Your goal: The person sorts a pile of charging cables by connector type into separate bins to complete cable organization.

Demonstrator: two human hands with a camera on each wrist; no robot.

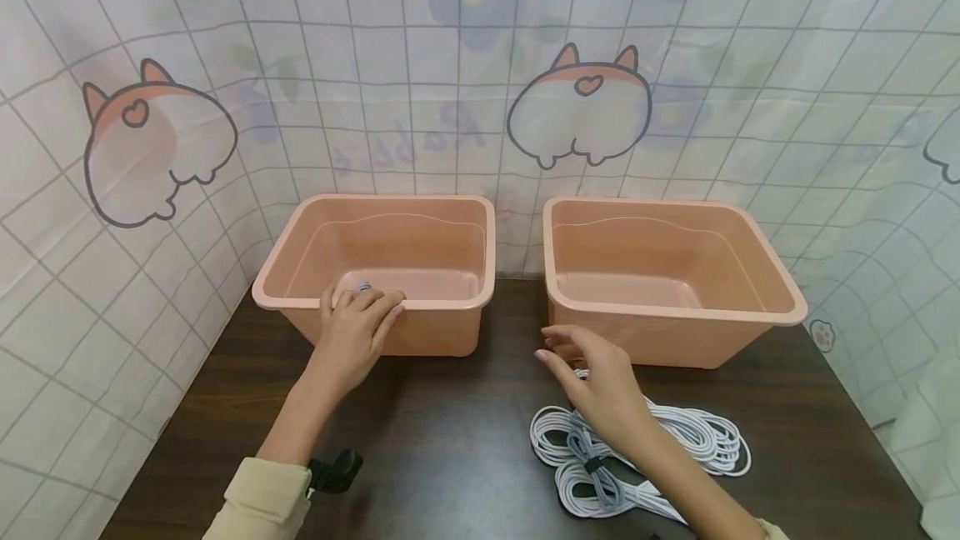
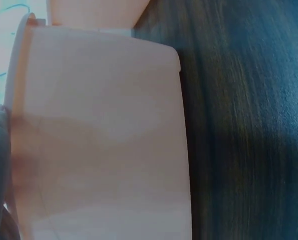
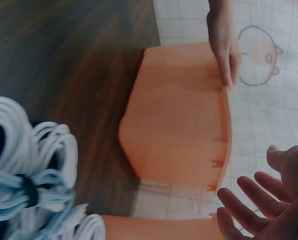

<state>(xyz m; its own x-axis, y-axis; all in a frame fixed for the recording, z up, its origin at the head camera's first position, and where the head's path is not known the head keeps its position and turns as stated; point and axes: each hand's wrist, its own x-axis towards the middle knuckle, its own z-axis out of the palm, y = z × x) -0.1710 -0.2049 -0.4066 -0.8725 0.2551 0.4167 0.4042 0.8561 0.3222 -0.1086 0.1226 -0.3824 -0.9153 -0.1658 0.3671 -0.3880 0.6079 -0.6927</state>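
Near peach tubs, both hands

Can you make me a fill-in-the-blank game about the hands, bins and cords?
1. The person's left hand touches the peach, rectangular plastic bin on the ____.
2. Counting the matching bin beside it, there are ____ bins.
3. The person's right hand holds ____.
4. The narrow band around the looped, grey-blue cord is coloured ____.

Missing words: left; two; nothing; black.
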